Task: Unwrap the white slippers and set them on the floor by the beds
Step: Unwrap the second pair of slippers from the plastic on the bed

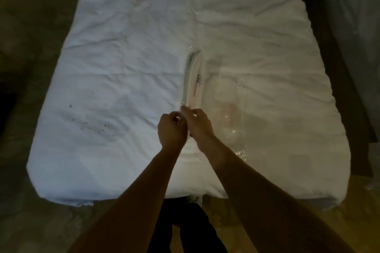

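A pair of flat white slippers (195, 80) in clear plastic wrap stands on its long edge on the white bed (123, 63), with a small dark logo on its side. My left hand (171, 129) and my right hand (198, 124) are both closed on the near end of the wrap, pinching the plastic from either side. A loose sheet of clear plastic wrap (230, 109) lies flat on the duvet just right of the slippers, glinting at its edges. The slippers' near end is hidden behind my fingers.
The duvet has dark specks (90, 123) on its left half. Brown carpet floor (30, 47) runs along the left and in front of the bed. A second bed (353, 26) stands at the right across a dark gap. My dark trousers (185, 228) show below.
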`<state>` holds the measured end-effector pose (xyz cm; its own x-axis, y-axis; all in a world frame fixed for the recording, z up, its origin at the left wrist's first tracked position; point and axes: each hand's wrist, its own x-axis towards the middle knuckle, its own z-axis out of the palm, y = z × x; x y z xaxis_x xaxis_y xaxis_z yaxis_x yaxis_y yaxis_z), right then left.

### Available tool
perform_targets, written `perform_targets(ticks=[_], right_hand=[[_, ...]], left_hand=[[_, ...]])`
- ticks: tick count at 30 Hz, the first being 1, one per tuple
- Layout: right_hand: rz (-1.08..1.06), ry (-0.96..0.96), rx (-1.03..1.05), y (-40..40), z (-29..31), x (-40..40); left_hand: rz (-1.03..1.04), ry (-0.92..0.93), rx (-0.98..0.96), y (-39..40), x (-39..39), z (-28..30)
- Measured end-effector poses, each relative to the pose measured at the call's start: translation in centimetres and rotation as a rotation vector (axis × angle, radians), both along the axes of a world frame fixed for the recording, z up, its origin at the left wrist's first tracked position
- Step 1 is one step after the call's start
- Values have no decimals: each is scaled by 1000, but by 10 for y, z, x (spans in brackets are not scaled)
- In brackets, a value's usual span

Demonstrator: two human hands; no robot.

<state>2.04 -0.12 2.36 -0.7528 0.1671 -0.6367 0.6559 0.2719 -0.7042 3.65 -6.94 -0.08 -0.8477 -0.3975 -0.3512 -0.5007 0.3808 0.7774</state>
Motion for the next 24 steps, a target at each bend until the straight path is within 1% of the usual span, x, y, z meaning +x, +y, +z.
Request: perform_targets(ticks=[2,4,8,10,12,15,17,19,24], right_hand=[[-8,52,-40,-5,21,-12],[-12,119,-65,-9,43,-23],[-57,218,-73,-12,80,-37],[-82,230,-95,-7,92,-44],[-87,239,-113,1,106,-52],[-21,264,-193,11,126,-62],[34,284,-230,15,138,-64],[31,311,-263,16,148,-65],[31,396,-335,20,177,-73]], left_hand=[[14,89,-118,0,-9,21],[13,176,-162,1,-16,42],[-118,358,-277,3,-20,75],[-173,467,-250,-1,-19,86],[-212,571,-145,-5,-14,97],[-135,686,-19,-8,-9,115],[-2,681,28,-9,-13,125],[106,622,62,-9,-21,138],[227,464,102,-4,-42,176]])
